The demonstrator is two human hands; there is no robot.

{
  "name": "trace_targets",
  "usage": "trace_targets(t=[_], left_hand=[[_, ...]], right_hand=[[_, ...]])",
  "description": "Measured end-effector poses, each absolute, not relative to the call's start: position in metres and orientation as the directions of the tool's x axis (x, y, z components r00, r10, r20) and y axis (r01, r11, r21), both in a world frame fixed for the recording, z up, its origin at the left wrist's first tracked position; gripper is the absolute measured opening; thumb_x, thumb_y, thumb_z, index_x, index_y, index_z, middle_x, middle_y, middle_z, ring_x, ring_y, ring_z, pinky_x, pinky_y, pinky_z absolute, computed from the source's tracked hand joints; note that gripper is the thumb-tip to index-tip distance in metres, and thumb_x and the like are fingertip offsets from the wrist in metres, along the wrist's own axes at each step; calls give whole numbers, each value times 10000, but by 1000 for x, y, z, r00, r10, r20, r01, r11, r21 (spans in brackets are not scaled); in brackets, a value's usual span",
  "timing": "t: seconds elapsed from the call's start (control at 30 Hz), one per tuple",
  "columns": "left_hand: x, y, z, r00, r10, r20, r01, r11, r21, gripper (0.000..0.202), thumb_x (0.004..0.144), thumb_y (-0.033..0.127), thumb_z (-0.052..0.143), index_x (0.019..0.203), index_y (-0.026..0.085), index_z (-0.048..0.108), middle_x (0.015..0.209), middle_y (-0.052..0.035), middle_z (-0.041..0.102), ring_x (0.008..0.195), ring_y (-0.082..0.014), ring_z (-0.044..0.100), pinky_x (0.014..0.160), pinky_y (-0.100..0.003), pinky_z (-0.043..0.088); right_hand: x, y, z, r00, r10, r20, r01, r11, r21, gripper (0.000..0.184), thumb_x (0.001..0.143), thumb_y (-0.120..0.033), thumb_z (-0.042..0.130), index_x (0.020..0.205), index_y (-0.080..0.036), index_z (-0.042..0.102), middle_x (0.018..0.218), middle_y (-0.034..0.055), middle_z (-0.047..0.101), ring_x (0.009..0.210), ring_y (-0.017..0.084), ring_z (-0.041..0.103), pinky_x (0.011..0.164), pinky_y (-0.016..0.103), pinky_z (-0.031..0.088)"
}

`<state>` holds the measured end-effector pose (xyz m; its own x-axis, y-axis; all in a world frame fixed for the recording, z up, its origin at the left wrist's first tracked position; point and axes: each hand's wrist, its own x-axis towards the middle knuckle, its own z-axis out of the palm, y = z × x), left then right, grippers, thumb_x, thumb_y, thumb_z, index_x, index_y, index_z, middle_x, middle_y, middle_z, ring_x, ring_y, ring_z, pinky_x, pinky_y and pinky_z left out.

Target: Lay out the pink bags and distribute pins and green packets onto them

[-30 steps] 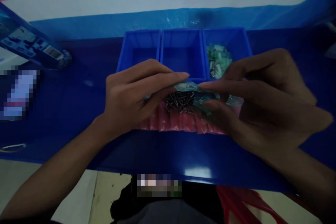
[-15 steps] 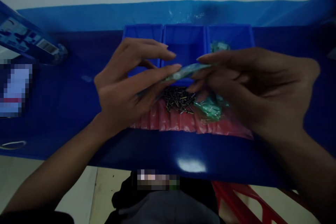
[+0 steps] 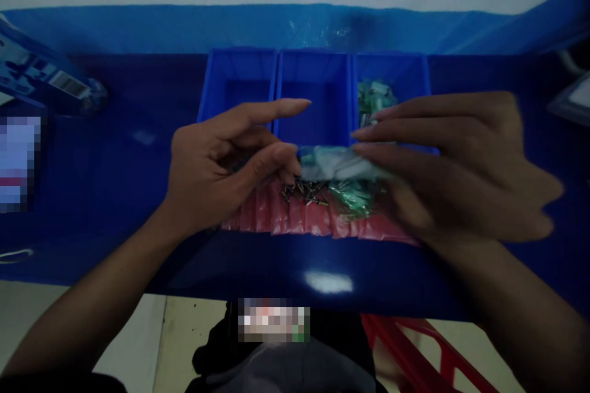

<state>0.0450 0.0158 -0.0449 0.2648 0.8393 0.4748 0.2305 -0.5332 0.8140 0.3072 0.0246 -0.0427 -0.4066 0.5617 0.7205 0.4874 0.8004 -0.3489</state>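
Between my hands is a small greenish clear plastic bag (image 3: 338,163), blurred by motion; what lies inside it cannot be made out. My left hand (image 3: 235,163) pinches its left end between thumb and fingertips, the index finger stretched out above. My right hand (image 3: 452,159) grips the right end, fingers over the top. Below the bag lies a pile of dark screws or nails (image 3: 306,190). Beside that pile rests another green-tinted plastic bag (image 3: 354,199). Both lie on a row of pink plastic bags (image 3: 295,218).
Three blue bins stand behind my hands: a left bin (image 3: 242,64), a middle bin (image 3: 313,61) and a right bin (image 3: 391,64) containing green-tinted bags (image 3: 375,95). A blue printed carton (image 3: 41,70) stands at left on the blue table (image 3: 138,190). A red stool (image 3: 415,350) is below.
The bag has come down slightly and turned, showing a broader face. My right hand has rolled over, with its fingers now on top. The view has shifted a little.
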Motion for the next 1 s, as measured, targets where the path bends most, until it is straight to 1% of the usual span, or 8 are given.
trace_targets(t=[0.1, 0.2, 0.33, 0.47, 0.63, 0.77, 0.83, 1.0], left_hand=[[35, 22, -47, 115, 808, 578, 365, -576, 732, 336, 1024, 170, 748, 1306, 350, 782, 894, 61, 822, 755, -107, 793, 732, -224, 688], [23, 32, -50, 121, 763, 635, 579, -574, 579, 231, 1047, 191, 720, 1220, 324, 797, 939, 77, 826, 811, -94, 791, 775, -238, 663], [17, 39, -53, 269, 702, 659, 726, -598, 340, 195, 1050, 156, 691, 1183, 269, 778, 939, 38, 824, 831, -135, 783, 754, -298, 626], [19, 40, -59, 377, 610, 697, 705, -677, 211, 196, 1013, 104, 704, 1165, 207, 773, 919, -7, 810, 826, -156, 771, 757, -302, 614], [20, 39, -61, 401, 568, 718, 700, -696, 160, 207, 993, 92, 717, 1166, 193, 771, 926, -15, 799, 810, -147, 752, 773, -294, 620], [18, 40, -61, 402, 565, 720, 703, -694, 152, 198, 1007, 108, 701, 1168, 200, 771, 910, -15, 798, 821, -160, 756, 765, -314, 625], [17, 41, -61, 411, 564, 716, 700, -699, 148, 201, 1019, 121, 687, 1181, 209, 767, 914, -10, 799, 825, -163, 757, 763, -324, 630], [14, 42, -61, 404, 580, 707, 714, -683, 152, 205, 1027, 127, 673, 1179, 225, 770, 948, -4, 809, 824, -163, 762, 764, -326, 626]], right_hand=[[332, 53, -51, -192, 629, 753, 550, 705, -448, 36, 948, -260, 765, 967, -276, 791, 959, 28, 825, 952, 255, 806, 913, 473, 651], [361, 81, -63, -33, 711, 703, 498, 621, -605, 204, 854, -353, 858, 966, -240, 729, 940, 23, 782, 850, 206, 792, 815, 397, 655], [372, 87, -67, 24, 739, 674, 548, 554, -627, 183, 827, -257, 860, 978, -223, 763, 945, 9, 780, 719, 140, 749, 666, 288, 580], [356, 70, -64, 88, 764, 639, 663, 433, -610, 157, 926, -177, 728, 999, -219, 860, 923, 23, 833, 824, 175, 786, 786, 330, 607], [355, 73, -73, -36, 808, 589, 689, 446, -571, 255, 952, -261, 756, 1189, -224, 844, 1146, 75, 834, 1184, 245, 781, 1039, 434, 635], [362, 81, -82, -209, 819, 534, 747, 486, -453, 393, 1024, -513, 692, 1333, -294, 797, 1442, 93, 727, 1523, 346, 543, 1276, 642, 430], [364, 81, -82, -284, 800, 529, 787, 509, -349, 415, 1089, -557, 560, 1326, -314, 799, 1483, 79, 695, 1574, 373, 446, 1289, 724, 340], [356, 69, -73, -482, 732, 481, 779, 610, -147, 403, 1151, -416, 428, 1363, -289, 746, 1381, 60, 762, 1549, 372, 501, 1216, 704, 418]])
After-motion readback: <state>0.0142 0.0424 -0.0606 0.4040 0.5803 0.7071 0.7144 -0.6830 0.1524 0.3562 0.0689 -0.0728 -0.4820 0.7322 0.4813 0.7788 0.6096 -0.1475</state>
